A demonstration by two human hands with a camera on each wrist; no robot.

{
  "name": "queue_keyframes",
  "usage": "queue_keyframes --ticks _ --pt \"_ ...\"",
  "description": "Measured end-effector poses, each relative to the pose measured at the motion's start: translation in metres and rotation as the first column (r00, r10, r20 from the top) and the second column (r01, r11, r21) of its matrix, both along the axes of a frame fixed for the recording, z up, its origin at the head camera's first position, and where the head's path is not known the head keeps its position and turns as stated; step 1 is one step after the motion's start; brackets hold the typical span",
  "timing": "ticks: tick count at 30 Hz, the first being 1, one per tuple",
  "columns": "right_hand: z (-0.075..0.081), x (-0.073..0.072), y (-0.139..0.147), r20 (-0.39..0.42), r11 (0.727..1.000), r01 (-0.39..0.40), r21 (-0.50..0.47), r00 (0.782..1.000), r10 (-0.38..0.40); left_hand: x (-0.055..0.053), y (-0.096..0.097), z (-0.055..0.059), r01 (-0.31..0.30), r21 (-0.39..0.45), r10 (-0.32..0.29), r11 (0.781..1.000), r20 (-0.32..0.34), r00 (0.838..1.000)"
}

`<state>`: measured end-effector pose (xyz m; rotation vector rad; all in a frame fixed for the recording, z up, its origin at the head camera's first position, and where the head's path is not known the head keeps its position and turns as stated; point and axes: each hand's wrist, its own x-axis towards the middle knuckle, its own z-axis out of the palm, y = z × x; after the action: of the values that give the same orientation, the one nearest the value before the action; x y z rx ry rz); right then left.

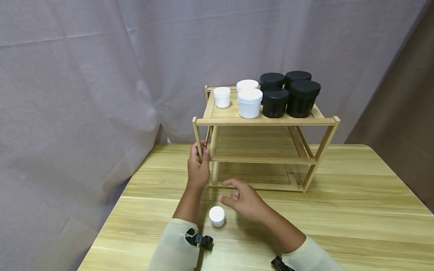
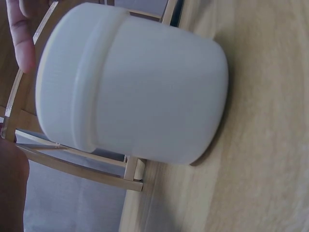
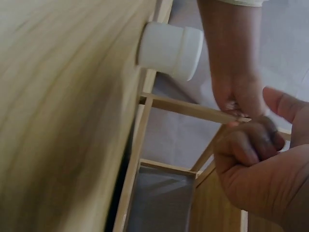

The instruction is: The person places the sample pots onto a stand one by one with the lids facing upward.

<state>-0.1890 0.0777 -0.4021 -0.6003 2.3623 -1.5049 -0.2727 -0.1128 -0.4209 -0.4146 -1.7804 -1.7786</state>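
Note:
In the head view my left hand (image 1: pixel 199 165) grips the left front post of a wooden shelf rack (image 1: pixel 264 159), thumb on the near side. Its hold is only partly visible in the right wrist view. My right hand (image 1: pixel 245 199) hovers over the table with thumb and index finger extended and apart, the other fingers curled, nothing held. Just below and left of it, a small white lidded jar (image 1: pixel 217 216) stands upright on the table. That jar (image 2: pixel 154 87) fills much of the left wrist view; no hand touches it.
On the rack's top shelf stand a small white jar (image 1: pixel 222 97), two larger white jars, the nearer one (image 1: pixel 249 103) at the front edge, and several black jars (image 1: pixel 302 99). Below are two lower shelves. A grey curtain (image 1: pixel 101 75) hangs behind the wooden table (image 1: pixel 356 226).

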Motion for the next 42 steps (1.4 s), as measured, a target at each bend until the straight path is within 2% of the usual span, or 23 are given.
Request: queue_keyframes --ticks 7,12,21,29,34,42 --pt "-0.012 -0.005 0.002 0.077 0.994 -0.110 -0.024 0.991 0.112 -0.001 -0.001 0.000 0.008 -0.003 -0.008 1.000 -0.007 1.000" --pt "-0.016 -0.007 0.001 0.108 0.988 -0.147 -0.036 0.983 0.150 -0.001 -0.001 0.000 0.010 0.000 -0.010 1.000 -0.001 1.000" --pt "-0.027 -0.012 0.005 0.182 0.988 -0.153 -0.020 0.971 0.154 0.000 0.000 0.001 -0.003 0.010 0.003 1.000 0.009 1.000" --pt "-0.036 -0.010 0.003 0.211 0.979 -0.204 0.025 0.958 0.194 0.000 0.001 0.001 0.001 0.011 -0.001 1.000 -0.006 1.000" --pt "-0.038 -0.007 -0.001 0.213 0.972 -0.235 0.016 0.950 0.227 -0.001 0.000 0.001 -0.006 0.016 0.007 1.000 -0.017 1.000" --pt "-0.037 -0.004 -0.005 0.237 0.979 -0.205 0.014 0.952 0.196 0.000 0.000 0.000 -0.015 0.008 0.015 1.000 -0.016 1.000"
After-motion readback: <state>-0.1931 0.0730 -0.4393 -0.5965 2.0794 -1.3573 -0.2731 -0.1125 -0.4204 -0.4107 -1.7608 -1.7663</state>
